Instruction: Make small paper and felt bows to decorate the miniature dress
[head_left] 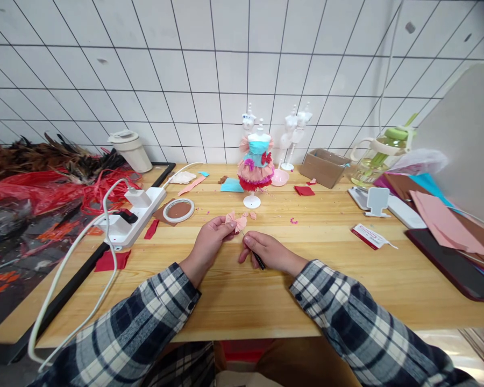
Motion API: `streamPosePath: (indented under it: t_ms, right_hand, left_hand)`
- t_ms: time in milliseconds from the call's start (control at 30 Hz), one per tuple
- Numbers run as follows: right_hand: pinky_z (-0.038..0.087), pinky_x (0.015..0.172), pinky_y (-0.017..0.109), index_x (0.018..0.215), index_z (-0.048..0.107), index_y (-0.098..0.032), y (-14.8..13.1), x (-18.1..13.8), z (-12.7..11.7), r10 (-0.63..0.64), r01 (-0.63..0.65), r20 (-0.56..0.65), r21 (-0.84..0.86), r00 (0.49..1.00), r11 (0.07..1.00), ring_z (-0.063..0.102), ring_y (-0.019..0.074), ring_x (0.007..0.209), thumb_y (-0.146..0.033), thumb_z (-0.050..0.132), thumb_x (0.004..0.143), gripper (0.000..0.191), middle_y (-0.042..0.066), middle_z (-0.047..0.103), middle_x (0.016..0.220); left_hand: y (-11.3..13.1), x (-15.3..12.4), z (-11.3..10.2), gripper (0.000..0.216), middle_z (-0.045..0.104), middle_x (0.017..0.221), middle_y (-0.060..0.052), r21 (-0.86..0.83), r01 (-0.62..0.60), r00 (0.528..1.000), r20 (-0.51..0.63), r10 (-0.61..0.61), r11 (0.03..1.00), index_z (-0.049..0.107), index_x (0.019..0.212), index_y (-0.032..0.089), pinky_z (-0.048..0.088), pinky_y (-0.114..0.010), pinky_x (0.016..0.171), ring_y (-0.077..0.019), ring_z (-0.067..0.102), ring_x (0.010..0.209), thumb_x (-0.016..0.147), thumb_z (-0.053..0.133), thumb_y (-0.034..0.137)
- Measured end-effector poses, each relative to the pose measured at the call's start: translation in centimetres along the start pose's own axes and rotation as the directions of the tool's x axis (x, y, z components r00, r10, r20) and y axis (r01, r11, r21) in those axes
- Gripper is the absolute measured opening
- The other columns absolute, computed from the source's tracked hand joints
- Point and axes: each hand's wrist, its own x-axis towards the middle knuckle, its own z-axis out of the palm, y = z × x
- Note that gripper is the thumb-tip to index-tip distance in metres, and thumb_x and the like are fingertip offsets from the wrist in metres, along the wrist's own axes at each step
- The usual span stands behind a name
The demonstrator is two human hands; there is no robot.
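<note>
My left hand (208, 242) pinches a small ruffled piece of pink crepe paper (239, 223) between thumb and fingertips. Close by on the right, my right hand (273, 251) is closed around a slim black-handled tool (260, 261). Its thin tip points up toward the paper; whether they touch I cannot tell. Small pink paper scraps (250, 215) lie just beyond my fingers. Behind them stands a miniature dress form (260, 145) in a blue bodice and tiered pink and red paper skirt, on a white round base (251, 202).
On the left are a power strip (139, 215) with white cables, a roll of tape (179, 210) and red paper pieces (112, 260). Bare white dress forms (291, 131), a cardboard box (324, 167) and a jug (381, 153) stand behind. Pink sheets (446, 220) lie at right.
</note>
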Motion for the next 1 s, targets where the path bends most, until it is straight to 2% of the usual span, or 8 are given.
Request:
streamPosePath:
  t_ms: [267, 1000]
  right_hand:
    - [0.036, 0.039, 0.021, 0.08, 0.039, -0.021, 0.24, 0.09, -0.07, -0.009, 0.009, 0.015, -0.002, 1.0, 1.0, 0.048, 0.008, 0.042, -0.061, 0.036, 0.091, 0.041, 0.005, 0.071, 0.078]
    - [0.035, 0.04, 0.02, 0.083, 0.041, -0.021, 0.12, -0.02, -0.28, 0.014, -0.015, 0.034, 0.029, 0.999, 0.999, 0.048, 0.0079, 0.042, -0.063, 0.037, 0.09, 0.042, 0.005, 0.071, 0.077]
  left_hand:
    - [0.11, -0.07, 0.02, 0.032, 0.065, 0.072, 0.0, 0.06, -0.016, 1.0, -0.003, 0.016, 0.998, 0.063, 0.08, 0.014, 0.041, -0.024, 0.067, -0.0124, 0.056, 0.067, 0.067, 0.078, 0.039]
    - [0.46, -0.17, 0.1, 0.033, 0.066, 0.071, 0.0, 0.062, -0.012, 1.0, -0.007, 0.012, 0.998, 0.063, 0.081, 0.015, 0.041, -0.026, 0.067, -0.0142, 0.057, 0.067, 0.064, 0.08, 0.039]
